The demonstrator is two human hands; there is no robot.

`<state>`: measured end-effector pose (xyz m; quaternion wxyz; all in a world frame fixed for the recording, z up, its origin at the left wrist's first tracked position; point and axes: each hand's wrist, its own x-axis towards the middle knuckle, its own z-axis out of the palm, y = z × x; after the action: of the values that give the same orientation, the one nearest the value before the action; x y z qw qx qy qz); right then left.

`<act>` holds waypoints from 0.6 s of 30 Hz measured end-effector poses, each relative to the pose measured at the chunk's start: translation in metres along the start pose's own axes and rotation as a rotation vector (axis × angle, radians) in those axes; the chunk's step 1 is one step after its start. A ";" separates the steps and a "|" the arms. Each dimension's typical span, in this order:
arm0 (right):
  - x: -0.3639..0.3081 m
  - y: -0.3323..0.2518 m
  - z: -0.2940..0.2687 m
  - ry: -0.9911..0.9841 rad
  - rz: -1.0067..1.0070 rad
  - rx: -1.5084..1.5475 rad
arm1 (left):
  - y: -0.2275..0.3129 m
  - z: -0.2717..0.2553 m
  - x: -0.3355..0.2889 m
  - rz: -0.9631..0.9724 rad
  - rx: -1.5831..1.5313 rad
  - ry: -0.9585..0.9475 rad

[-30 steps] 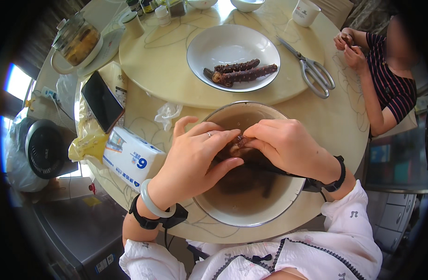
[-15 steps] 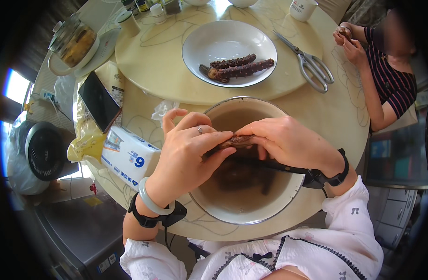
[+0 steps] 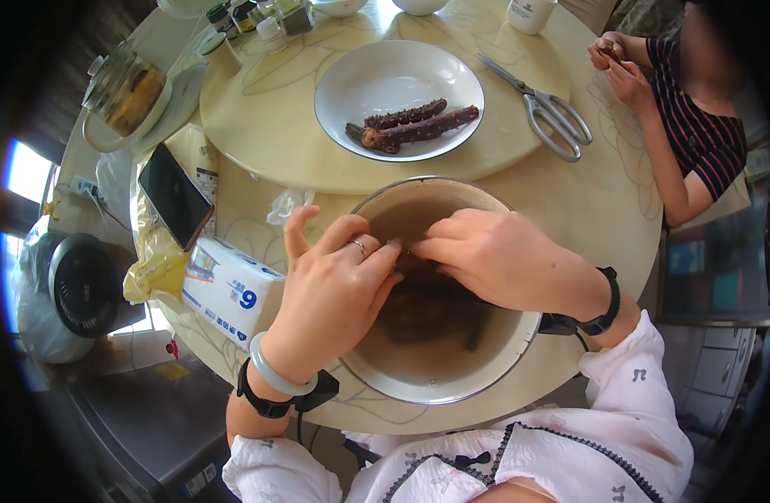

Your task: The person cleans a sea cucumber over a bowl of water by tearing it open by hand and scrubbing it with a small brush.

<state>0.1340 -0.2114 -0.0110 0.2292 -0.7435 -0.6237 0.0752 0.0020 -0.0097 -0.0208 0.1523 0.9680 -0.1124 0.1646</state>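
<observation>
While a round, pale table [image 3: 603, 197] spans the view, a white basin [image 3: 517, 342] of brownish water [image 3: 439, 367] sits at its near side, with a white dish [image 3: 393, 80] beyond. Over the basin, the left hand [image 3: 339, 272] and right hand [image 3: 496, 253] bend inward, fingertips close together; whether they pinch anything cannot be told. Dark, knobbly sea cucumbers [image 3: 423, 128] lie in the dish.

Bright o/all; L window [image 3: 30, 172] blown out; glare on white dish [image 3: 347, 92]; fisheye bend, blk corners

Dark shapes [image 3: 427, 314] in cloudy water [image 3: 402, 356] — blurry; white cup [image 3: 532, 15] — rim beyond top edge
</observation>
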 end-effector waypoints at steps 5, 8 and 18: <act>0.003 -0.004 0.002 0.123 0.001 0.011 | -0.002 0.000 0.003 0.027 -0.050 0.066; 0.003 -0.003 0.003 0.077 0.059 0.038 | -0.009 0.004 0.004 0.012 -0.213 0.190; 0.007 0.000 0.002 0.105 0.049 0.236 | -0.006 -0.003 0.007 0.027 -0.277 0.177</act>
<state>0.1347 -0.2046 -0.0118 0.3455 -0.7293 -0.5792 0.1148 0.0092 -0.0046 -0.0166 0.2912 0.9180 -0.1331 0.2341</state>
